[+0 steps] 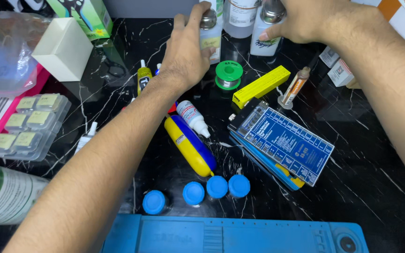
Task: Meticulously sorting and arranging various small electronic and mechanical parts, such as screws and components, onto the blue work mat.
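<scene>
A: What sits at the far left of the frame?

B: A clear bag at upper left, a white box beside it, and below them a clear tray of small pale blocks. A silver can lies at lower left.

A: And the left hand?

B: The left hand reaches to the top centre of the frame. Its fingers curl around a small bottle with a metal cap, grasping it near the top. The bottle stands upright at the back of the black marbled table.

A: What lies under that arm?

B: A yellow glue tube, a small white dropper, and a yellow and blue tube lying tilted. Four blue caps stand in a row near the lower centre, just above a blue mat.

A: Further right?

B: A green solder spool, a yellow bar, a syringe, and a blue board lying on a second flat blue piece.

A: The right hand?

B: The right hand is at the top right, fingers closed over the metal cap of a second bottle, which stands just beside a third white bottle.
</scene>
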